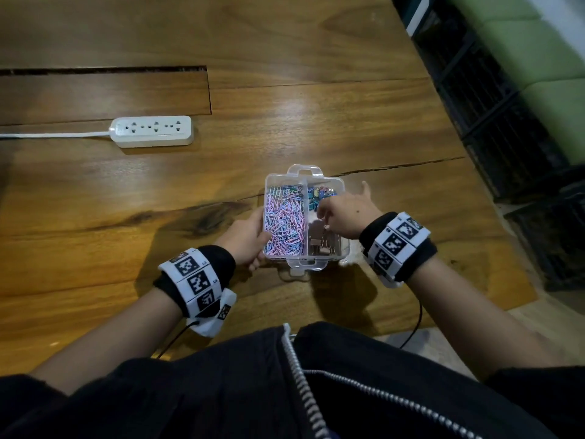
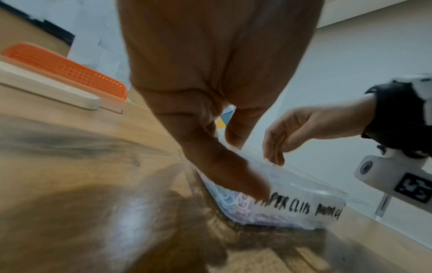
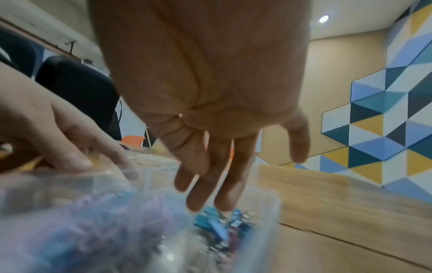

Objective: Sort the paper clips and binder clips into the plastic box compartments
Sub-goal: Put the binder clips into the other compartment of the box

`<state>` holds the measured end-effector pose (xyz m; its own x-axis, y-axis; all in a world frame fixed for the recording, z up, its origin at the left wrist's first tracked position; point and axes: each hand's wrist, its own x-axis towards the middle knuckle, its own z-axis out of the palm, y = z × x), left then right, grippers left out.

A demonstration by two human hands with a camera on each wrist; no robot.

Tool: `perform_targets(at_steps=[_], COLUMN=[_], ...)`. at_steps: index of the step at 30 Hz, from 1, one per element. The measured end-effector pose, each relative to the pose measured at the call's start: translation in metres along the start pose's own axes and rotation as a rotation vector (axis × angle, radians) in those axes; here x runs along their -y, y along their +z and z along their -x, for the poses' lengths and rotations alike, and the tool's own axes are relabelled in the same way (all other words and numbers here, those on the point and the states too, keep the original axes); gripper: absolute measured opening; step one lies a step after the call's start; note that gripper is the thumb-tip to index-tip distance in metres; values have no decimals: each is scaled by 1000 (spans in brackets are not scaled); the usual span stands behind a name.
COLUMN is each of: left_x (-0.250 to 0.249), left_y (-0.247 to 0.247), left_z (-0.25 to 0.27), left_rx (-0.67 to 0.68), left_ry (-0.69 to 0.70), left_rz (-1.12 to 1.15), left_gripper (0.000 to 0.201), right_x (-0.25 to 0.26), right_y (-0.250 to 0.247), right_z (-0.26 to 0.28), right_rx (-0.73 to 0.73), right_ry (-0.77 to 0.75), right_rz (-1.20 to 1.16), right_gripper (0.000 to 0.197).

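A clear plastic box point(image 1: 316, 259) sits near the table's front edge. Its long left compartment is full of pink and blue paper clips point(image 1: 283, 223). The far right compartment holds small blue binder clips point(image 1: 315, 196), and the near right one holds rose-gold binder clips point(image 1: 319, 240). My left hand point(image 1: 250, 237) grips the box's left wall, thumb over the rim onto the paper clips. My right hand point(image 1: 342, 213) hovers over the right compartments. In the right wrist view its fingers point(image 3: 198, 192) point straight down at the blue binder clips point(image 3: 215, 225) and hold nothing that I can see.
A white power strip point(image 1: 152, 131) lies far left on the wooden table, its cord running off left. Behind it is a cable hatch point(image 1: 104, 90). The table's right edge runs beside dark crates point(image 1: 506, 137). An orange perforated tray point(image 2: 70, 73) shows in the left wrist view.
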<state>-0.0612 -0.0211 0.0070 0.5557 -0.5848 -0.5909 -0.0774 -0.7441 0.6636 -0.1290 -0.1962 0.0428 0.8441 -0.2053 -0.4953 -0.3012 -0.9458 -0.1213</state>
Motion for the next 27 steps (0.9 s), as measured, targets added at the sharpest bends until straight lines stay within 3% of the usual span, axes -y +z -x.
perform_targets(at_steps=[2, 3, 5, 8, 12, 15, 18, 21, 23, 27], left_x=[2, 3, 4, 6, 7, 7, 7, 8, 7, 6], left_y=[0, 0, 0, 3, 2, 1, 0, 0, 0, 0], left_z=[0, -1, -2, -4, -4, -4, -3, -3, -2, 0], left_rx=[21, 22, 19, 21, 33, 48, 57, 65, 64, 62], left_ry=[-11, -13, -19, -37, -33, -24, -24, -21, -14, -17], left_rz=[58, 71, 86, 107, 85, 66, 49, 53, 55, 53], left_gripper=[56, 55, 55, 55, 55, 55, 56, 57, 57, 57], right_x=[10, 18, 32, 43, 37, 29, 33, 42, 39, 28], right_y=[1, 1, 5, 11, 4, -3, -3, 11, 20, 10], right_z=[2, 2, 2, -8, -24, -30, -22, -14, -19, -30], right_rx=[-130, -99, 114, 182, 65, -52, 57, 248, 213, 39], right_ry=[-66, -116, -227, -327, -243, -180, -200, -269, -288, -211], right_rz=[-67, -191, -420, -208, -228, -412, -607, -327, -199, -380], right_gripper=[23, 28, 35, 37, 41, 44, 38, 30, 30, 31])
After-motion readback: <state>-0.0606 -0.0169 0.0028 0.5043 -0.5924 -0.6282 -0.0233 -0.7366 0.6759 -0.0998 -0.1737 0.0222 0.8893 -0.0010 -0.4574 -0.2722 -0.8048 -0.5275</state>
